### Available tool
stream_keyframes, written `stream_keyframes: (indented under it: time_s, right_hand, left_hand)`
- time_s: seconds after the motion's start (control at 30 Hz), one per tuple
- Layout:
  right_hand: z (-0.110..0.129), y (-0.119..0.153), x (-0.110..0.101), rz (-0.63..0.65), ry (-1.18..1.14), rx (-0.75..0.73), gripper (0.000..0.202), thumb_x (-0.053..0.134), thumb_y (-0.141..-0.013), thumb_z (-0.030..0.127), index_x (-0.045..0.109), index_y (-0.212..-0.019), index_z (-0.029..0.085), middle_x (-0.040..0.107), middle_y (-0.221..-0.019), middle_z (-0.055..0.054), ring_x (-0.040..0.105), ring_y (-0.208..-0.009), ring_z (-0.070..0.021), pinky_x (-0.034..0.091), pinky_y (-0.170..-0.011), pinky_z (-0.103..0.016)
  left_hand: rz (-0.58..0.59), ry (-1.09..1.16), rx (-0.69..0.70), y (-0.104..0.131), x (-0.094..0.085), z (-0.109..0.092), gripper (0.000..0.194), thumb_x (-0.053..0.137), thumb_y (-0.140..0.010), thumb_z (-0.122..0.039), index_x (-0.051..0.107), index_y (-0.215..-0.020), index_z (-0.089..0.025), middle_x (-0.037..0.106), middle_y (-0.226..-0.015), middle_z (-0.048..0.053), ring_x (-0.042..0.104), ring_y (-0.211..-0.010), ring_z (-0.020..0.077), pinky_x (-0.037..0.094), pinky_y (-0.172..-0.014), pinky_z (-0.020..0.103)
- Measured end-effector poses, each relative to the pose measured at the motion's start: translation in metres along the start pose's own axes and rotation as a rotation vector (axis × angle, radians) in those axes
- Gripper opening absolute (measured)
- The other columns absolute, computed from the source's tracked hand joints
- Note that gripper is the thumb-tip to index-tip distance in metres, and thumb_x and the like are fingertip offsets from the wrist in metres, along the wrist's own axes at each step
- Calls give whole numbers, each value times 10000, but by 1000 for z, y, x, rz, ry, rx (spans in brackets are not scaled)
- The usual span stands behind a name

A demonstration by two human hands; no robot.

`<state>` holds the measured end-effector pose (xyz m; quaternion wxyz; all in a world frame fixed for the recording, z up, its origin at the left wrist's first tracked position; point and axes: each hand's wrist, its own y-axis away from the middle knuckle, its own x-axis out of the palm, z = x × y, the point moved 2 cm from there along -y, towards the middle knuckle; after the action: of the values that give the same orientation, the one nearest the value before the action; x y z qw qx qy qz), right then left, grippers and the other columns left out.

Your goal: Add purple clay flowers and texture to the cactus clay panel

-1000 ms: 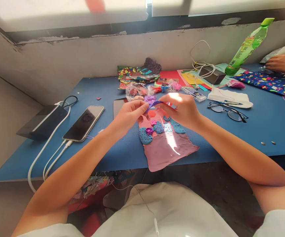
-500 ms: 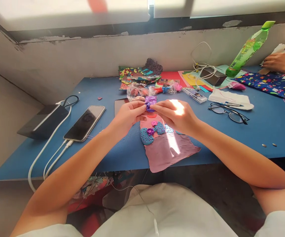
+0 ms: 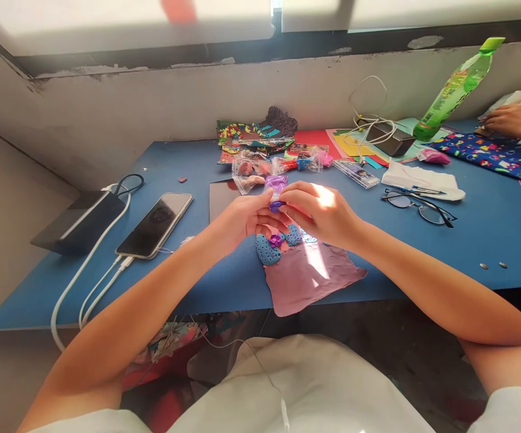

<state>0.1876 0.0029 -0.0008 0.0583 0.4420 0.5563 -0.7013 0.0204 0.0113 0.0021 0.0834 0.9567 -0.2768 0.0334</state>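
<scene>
A small piece of dark purple clay [image 3: 277, 206] is pinched between the fingertips of both hands. My left hand [image 3: 253, 215] holds it from the left, its lower fingers spread beneath. On the right, my right hand [image 3: 321, 207] has its thumb and fingers closed on the same piece. Just behind them lies a lighter purple packet [image 3: 276, 183]. Below the hands, a flat mauve clay sheet [image 3: 305, 278] rests at the table's front edge, with dotted blue clay shapes [image 3: 268, 249] and a purple clay flower [image 3: 276, 240] along its upper part.
On the blue table [image 3: 188, 168], a phone [image 3: 155, 225] and black box [image 3: 80, 219] with white cables stand left. Clay bags [image 3: 251, 167] lie behind the hands. Glasses [image 3: 417, 207], tissue [image 3: 422, 179] and a green bottle [image 3: 456, 90] are right, near another person's hand [image 3: 515, 119].
My left hand has turned, its lower fingers now stretched under the purple clay and covering more of the sheet's upper part. The clay looks more compact. The other person's hand has shifted slightly.
</scene>
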Motion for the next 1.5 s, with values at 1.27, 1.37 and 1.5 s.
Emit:
stream_keyframes:
  time_s: [1.27, 1.37, 1.5]
  right_hand:
    - [-8, 2, -2, 29, -45, 132, 224, 398, -981, 244, 551, -1111, 146, 644, -723, 3, 527, -570, -75, 380, -539, -208]
    - [-6, 4, 5, -4, -189, 175, 195, 450, -972, 298, 575, -1041, 164, 624, -677, 29, 495, -537, -57, 417, -546, -192]
    - [-9, 6, 8, -36, -189, 152, 219, 458, -972, 297, 603, -1093, 187, 674, -750, 10, 527, -569, -59, 438, -572, -200]
  left_hand:
    - [-203, -93, 106, -3, -8, -5, 252, 733, -760, -359, 655, -819, -126, 711, -688, 48, 682, -681, 140, 446, -590, 210]
    - [-140, -96, 80, -1, -5, -3, 324, 743, -743, -435, 692, -845, -132, 730, -735, 57, 698, -727, 148, 460, -601, 206]
    - [-70, -101, 79, 0, -3, -3, 410, 759, -700, -516, 705, -857, -140, 735, -767, 58, 694, -734, 147, 467, -596, 206]
